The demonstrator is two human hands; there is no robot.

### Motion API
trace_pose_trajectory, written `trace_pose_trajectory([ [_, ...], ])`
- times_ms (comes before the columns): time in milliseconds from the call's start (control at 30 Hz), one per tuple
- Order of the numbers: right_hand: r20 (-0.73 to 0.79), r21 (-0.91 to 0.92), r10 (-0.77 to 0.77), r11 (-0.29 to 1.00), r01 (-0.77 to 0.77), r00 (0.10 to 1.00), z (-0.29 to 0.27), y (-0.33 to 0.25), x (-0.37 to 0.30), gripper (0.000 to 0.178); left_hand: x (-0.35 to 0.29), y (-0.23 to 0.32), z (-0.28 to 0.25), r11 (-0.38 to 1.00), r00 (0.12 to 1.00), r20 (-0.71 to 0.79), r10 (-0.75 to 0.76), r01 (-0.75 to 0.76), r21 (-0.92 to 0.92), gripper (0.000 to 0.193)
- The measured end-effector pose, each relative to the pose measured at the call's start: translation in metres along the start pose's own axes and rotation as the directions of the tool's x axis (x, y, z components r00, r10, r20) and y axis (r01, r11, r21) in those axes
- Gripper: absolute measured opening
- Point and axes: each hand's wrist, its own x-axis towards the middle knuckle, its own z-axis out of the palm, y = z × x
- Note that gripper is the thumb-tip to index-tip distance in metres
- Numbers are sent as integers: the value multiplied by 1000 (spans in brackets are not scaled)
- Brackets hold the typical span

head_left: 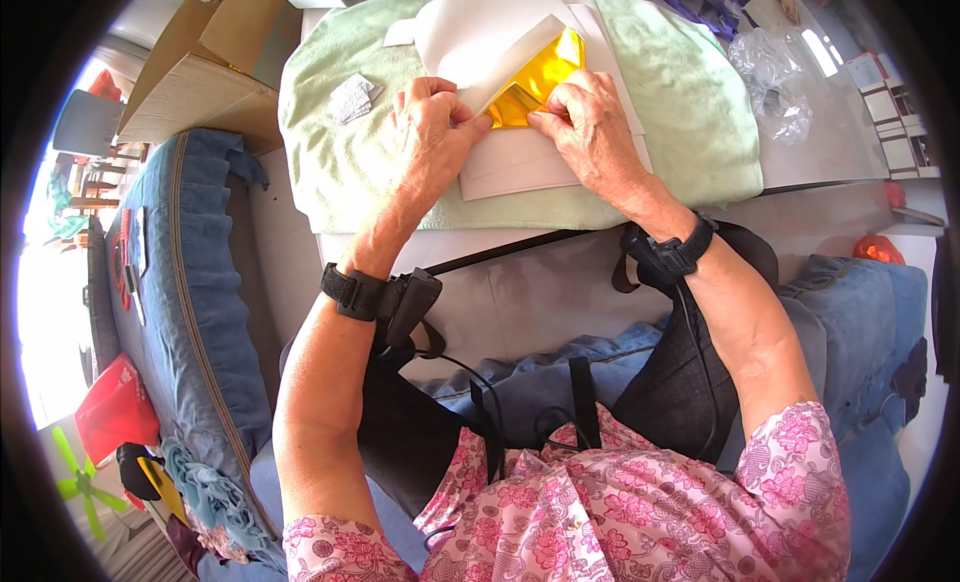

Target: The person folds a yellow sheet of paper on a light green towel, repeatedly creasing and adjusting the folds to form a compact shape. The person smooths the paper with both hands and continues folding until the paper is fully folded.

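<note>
A shiny gold foil sheet (550, 70) with a pale underside is partly folded over, its corner pointing away from me. My left hand (437, 127) pinches its left end, thumb and forefinger closed at the fold. With its fingers curled in, my right hand (592, 122) grips the foil's lower right edge between thumb and forefinger. Under the foil lie white paper sheets (515, 172), spread in a loose stack. A pale green towel (700, 132) covers the table beneath them. The parts of the foil under my fingertips are hidden.
A crumpled whitish tissue (352, 99) lies on the towel to the left. Beyond it stands an open cardboard box (185, 77). Clear plastic wrap (775, 87) and a purple bag (705, 4) sit at the right. Blue-covered seating (205, 282) flanks me.
</note>
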Motion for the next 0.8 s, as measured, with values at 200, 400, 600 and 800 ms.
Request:
trace_pose_trajectory([
  [200,-10,42,42,998,-41,999,0,-1,-1,18,0,0,1,1000,1000,2,-16,16,-8,20],
  [400,-59,9,18,1000,-17,998,1,-1,-1,17,1,2,0,999,1000,17,-24,24,-31,21],
  [600,-64,-5,-2,1000,2,998,2,-3,-1,17,0,0,2,999,999,12,-46,46,-14,21],
  [800,-80,-11,3,1000,-4,997,2,-5,-1,15,1,4,2,998,998,4,-55,55,7,21],
])
